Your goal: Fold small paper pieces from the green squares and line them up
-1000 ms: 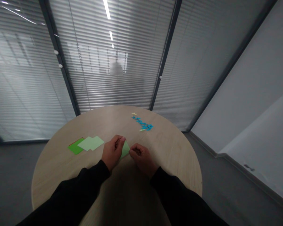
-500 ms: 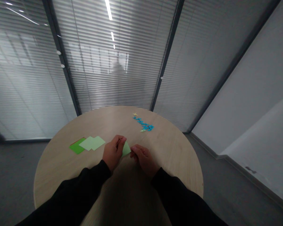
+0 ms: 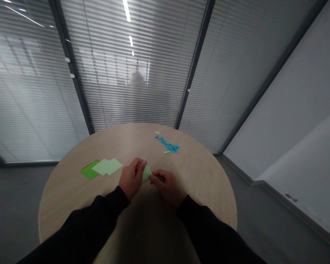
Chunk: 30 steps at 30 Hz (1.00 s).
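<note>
A pale green sheet of paper point(image 3: 146, 173) is held up over the near middle of the table, partly hidden by the fingers. My left hand point(image 3: 132, 176) is closed on its left side, thumb on top. My right hand point(image 3: 166, 185) pinches the paper's right corner between thumb and forefinger. On the table to the left of my left hand lie light green paper sheets point(image 3: 107, 167), overlapping a brighter green stack point(image 3: 90, 171) with a thin reddish edge.
Several small blue folded paper pieces point(image 3: 169, 146) lie in a line at the back right of the round wooden table point(image 3: 203, 176). A yellowish folded piece point(image 3: 157, 133) sits at their far end, a pale green one point(image 3: 167, 151) at the near end. Glass with blinds point(image 3: 137, 102) stands behind.
My right thumb and forefinger have closed further onto the paper's corner, and the right hand has shifted slightly left. My left hand keeps its hold, and the things on the table lie as before.
</note>
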Each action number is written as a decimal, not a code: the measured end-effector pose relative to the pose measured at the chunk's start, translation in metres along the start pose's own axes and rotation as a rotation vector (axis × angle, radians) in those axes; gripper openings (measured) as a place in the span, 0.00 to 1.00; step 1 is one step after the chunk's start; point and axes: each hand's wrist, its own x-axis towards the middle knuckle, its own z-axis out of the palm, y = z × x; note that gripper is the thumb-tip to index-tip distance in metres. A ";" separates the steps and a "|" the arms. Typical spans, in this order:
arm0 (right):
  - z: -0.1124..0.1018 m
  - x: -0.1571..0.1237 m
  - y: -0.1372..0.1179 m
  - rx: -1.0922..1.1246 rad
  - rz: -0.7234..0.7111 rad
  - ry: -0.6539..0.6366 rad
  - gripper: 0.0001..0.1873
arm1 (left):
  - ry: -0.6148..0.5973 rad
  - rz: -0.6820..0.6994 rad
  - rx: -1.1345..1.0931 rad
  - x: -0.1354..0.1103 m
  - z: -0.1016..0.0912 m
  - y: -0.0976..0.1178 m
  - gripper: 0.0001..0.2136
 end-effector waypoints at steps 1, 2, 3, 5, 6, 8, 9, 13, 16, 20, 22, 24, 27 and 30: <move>0.000 0.000 0.000 0.004 0.004 -0.006 0.13 | 0.009 0.011 0.013 0.000 0.000 0.000 0.18; 0.000 0.000 0.001 0.013 0.009 -0.010 0.13 | 0.015 0.015 0.017 0.001 0.000 0.000 0.17; 0.000 0.000 0.001 0.025 0.016 -0.009 0.13 | 0.015 0.016 0.018 0.001 0.000 0.001 0.17; 0.000 0.001 0.002 0.040 0.028 -0.002 0.13 | 0.005 0.013 0.016 0.001 0.000 0.001 0.17; -0.001 0.001 0.002 0.039 0.031 0.002 0.13 | -0.003 0.012 0.016 0.001 0.000 0.001 0.17; -0.001 0.001 0.002 0.029 0.029 0.003 0.13 | -0.020 0.010 0.019 0.002 0.000 0.000 0.17; -0.002 0.001 0.001 0.022 0.026 0.000 0.13 | -0.025 0.009 0.021 0.002 0.001 0.000 0.17; -0.002 0.000 0.000 0.003 0.033 -0.013 0.13 | -0.023 0.011 0.041 0.003 0.000 -0.001 0.17; -0.002 0.000 0.000 -0.001 0.038 -0.021 0.13 | -0.029 0.017 0.065 0.004 0.000 -0.001 0.16; -0.001 0.000 0.002 0.020 0.060 -0.040 0.13 | -0.045 0.023 0.103 0.004 0.001 -0.002 0.15; 0.000 0.000 0.003 0.037 0.075 -0.048 0.13 | -0.056 0.030 0.127 0.003 0.002 -0.003 0.14; 0.000 0.001 0.005 0.044 0.088 -0.043 0.15 | -0.070 0.037 0.135 0.003 0.002 -0.004 0.14; -0.002 0.003 0.009 0.026 0.085 0.000 0.16 | -0.114 0.015 0.071 0.002 0.003 -0.004 0.15; -0.004 0.004 0.009 -0.003 0.081 0.046 0.17 | -0.178 0.003 0.045 0.002 0.002 -0.005 0.17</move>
